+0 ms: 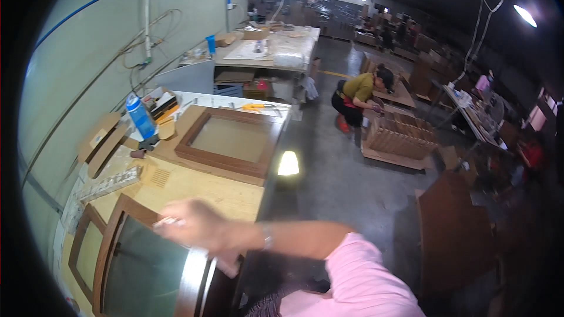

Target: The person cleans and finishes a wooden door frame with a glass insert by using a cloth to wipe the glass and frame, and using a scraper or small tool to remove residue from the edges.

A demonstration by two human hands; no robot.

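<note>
My right hand (191,223), blurred by motion, is closed with a bit of something white, perhaps a cloth or paper, showing at its fingers. It is over the upper edge of a brown wooden-framed glass panel (147,264), which lies tilted at the near end of the workbench. A bright strip of light reflects off the panel's right side. A smaller wooden frame (76,252) leans partly beneath it on the left. Farther back, another framed glass panel (232,140) lies flat on cardboard. My left hand cannot be seen.
A blue bottle (140,116), cardboard pieces (103,141) and a yellow-handled tool (255,107) are on the workbench (205,185). A second table (276,47) stands behind. To the right, a person (358,94) crouches beside stacked brown panels (402,135).
</note>
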